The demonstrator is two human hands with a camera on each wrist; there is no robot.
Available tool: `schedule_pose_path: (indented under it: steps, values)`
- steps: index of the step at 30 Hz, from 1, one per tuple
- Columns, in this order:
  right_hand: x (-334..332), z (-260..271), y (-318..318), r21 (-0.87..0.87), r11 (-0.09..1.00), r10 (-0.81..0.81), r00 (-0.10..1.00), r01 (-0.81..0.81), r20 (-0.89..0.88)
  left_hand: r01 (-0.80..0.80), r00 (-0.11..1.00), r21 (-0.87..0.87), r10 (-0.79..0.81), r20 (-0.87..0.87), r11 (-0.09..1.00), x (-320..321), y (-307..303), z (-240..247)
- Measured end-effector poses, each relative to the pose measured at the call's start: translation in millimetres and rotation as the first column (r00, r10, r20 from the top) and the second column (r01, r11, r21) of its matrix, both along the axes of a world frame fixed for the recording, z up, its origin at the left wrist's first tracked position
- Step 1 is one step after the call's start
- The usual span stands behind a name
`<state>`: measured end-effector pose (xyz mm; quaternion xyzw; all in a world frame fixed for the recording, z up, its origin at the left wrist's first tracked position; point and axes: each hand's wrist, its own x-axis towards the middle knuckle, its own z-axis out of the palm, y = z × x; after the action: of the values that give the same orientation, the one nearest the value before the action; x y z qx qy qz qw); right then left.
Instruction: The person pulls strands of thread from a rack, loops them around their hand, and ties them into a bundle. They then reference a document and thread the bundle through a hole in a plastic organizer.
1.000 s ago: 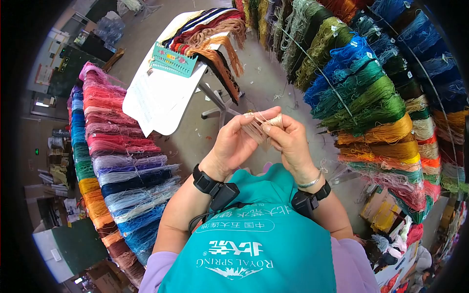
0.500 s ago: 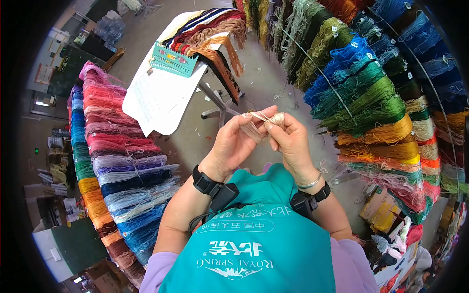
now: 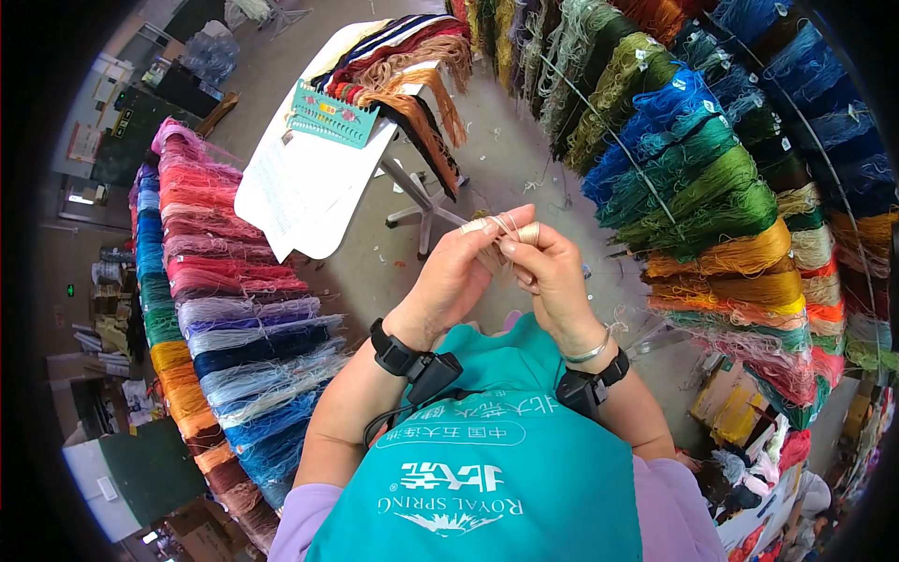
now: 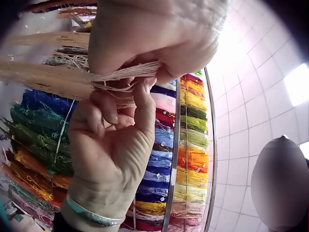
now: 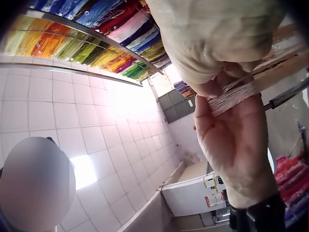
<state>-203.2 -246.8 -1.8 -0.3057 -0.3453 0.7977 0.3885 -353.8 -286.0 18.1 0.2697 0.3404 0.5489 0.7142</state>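
Note:
In the head view both hands meet in front of the chest over a bundle of fine cream thread point(image 3: 503, 225). My left hand point(image 3: 442, 281) holds it at the fingertips, with strands wrapped across them. Opposite, my right hand point(image 3: 554, 272) pinches the thread with its thumb, and a wound band of it circles the index finger. The left wrist view shows parallel strands point(image 4: 128, 72) stretched between the two hands. From the right wrist, the strands point(image 5: 234, 99) lie side by side over the left hand's fingers, above its palm.
Racks of coloured thread hanks stand on the left point(image 3: 248, 281) and right point(image 3: 712, 187). Ahead is a white table point(image 3: 318, 201) with papers, a green colour-sample booklet point(image 3: 332, 114) and hanks draped over its end. Cardboard boxes point(image 3: 730, 403) sit at the lower right.
The fingers have shifted slightly around the thread, and the right thumb has moved a little towards the left hand. The strands between the hands lie differently. Both forearms stay nearly in place.

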Motion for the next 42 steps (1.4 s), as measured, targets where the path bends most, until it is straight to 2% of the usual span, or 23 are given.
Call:
schedule_pose_path:
  steps: [6,9,12,15,21,27,30,33,42]
  values:
    - [-0.5,-2.5,0.8,-0.108,0.993,-0.063,0.984,0.045,-0.165,-0.009,0.994,0.071,0.002,0.106,0.997,-4.8,2.7,-13.1]
    - [3.7,8.2,4.1,-0.366,0.931,-0.122,0.939,-0.005,-0.322,-0.010,0.981,0.043,0.001,0.195,0.999,-7.5,7.3,-14.6]
    - [9.1,-12.9,6.6,-0.250,0.964,-0.014,0.924,-0.089,-0.383,-0.020,0.966,-0.037,0.029,0.259,0.999,-4.2,4.6,-6.5]
    - [4.4,11.2,4.2,-0.032,0.999,0.018,1.000,-0.019,-0.025,0.095,0.941,0.029,-0.099,0.323,0.995,-6.8,5.5,-8.9]
    - [1.4,1.9,1.1,0.115,0.993,0.021,0.985,-0.041,0.169,0.092,0.976,0.021,-0.095,0.195,0.995,-1.3,3.5,-1.1]
    - [-0.8,10.7,-3.2,0.106,0.993,0.033,0.984,-0.052,0.176,0.135,0.974,-0.014,-0.130,0.184,0.991,-1.7,3.9,-2.6]
    - [-1.9,-0.3,-0.5,0.004,1.000,0.026,0.996,-0.027,0.082,0.191,0.950,0.012,-0.188,0.248,0.982,-4.7,5.0,-7.0]
    - [-2.5,4.8,-1.3,-0.014,1.000,0.010,0.999,-0.009,0.038,0.150,0.961,-0.016,-0.142,0.236,0.989,-2.6,3.9,-3.2]
    - [1.3,5.9,-1.4,-0.040,0.999,-0.005,0.999,0.004,-0.037,0.179,0.947,0.043,-0.184,0.265,0.983,-5.5,5.3,-6.3]
